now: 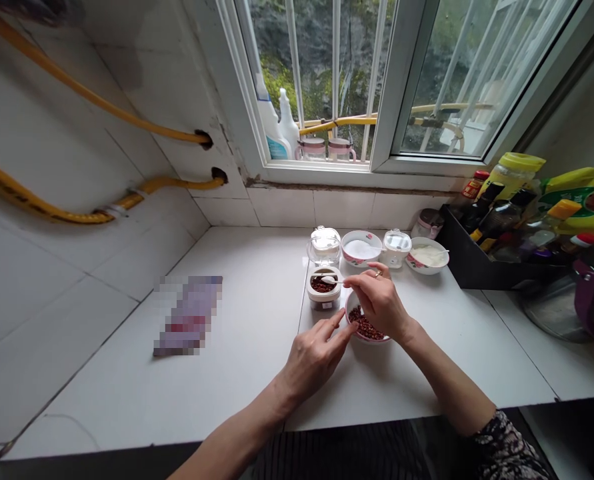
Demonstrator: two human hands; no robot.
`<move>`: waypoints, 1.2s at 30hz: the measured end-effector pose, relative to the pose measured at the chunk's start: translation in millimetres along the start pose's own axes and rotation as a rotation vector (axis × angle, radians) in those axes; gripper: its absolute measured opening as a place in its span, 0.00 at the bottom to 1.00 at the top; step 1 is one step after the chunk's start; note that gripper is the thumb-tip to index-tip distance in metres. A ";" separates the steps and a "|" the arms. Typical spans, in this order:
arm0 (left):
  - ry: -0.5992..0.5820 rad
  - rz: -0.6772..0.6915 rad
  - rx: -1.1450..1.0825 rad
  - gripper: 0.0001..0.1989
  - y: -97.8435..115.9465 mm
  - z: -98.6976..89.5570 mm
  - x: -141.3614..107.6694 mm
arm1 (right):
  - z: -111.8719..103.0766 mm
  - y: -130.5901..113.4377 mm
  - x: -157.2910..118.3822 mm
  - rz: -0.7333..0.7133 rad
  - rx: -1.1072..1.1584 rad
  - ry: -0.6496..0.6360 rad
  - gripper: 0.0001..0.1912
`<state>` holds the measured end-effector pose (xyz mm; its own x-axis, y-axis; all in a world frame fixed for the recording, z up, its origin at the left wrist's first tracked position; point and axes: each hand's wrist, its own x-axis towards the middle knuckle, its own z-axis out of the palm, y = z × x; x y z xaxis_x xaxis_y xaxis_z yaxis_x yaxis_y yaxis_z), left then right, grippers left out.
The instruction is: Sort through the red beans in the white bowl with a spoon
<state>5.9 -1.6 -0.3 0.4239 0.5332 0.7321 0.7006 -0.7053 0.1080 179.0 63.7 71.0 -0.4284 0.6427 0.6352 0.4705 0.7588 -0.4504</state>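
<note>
My right hand [379,300] is closed around the handle of a small white spoon [331,280], whose tip is over the mouth of a square clear jar [323,300]. Dark reddish-brown grains [321,285], like peppercorns, fill that jar, which stands with its lid up. Directly below my right hand is a white bowl with a pink rim [371,341], holding more of the same grains [364,325]. My left hand [317,350] grips the bowl's near left rim between thumb and fingers. Part of the bowl is hidden by both hands.
Behind are a bowl of white powder [361,248], a lidded clear jar [397,248] and a bowl of pale flakes [427,257]. A black box of bottles [459,253] and a metal pot [561,307] stand right. A blurred purple packet [191,317] lies left.
</note>
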 end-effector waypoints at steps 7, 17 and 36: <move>-0.031 -0.002 -0.003 0.15 0.0 -1.1 -1.0 | -37.7 25.1 -7.7 0.243 -0.158 -0.033 0.10; -0.028 -0.009 -0.008 0.15 0.3 -1.9 -0.3 | -22.1 30.8 -15.4 0.286 -0.122 -0.232 0.11; -0.011 -0.001 -0.016 0.14 0.4 -1.7 0.1 | -30.5 35.1 -8.9 0.738 0.583 0.009 0.07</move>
<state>5.2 -2.6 1.0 0.4295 0.5394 0.7243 0.6921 -0.7118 0.1196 222.8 81.4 68.7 -0.1681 0.9835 0.0675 0.1594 0.0947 -0.9827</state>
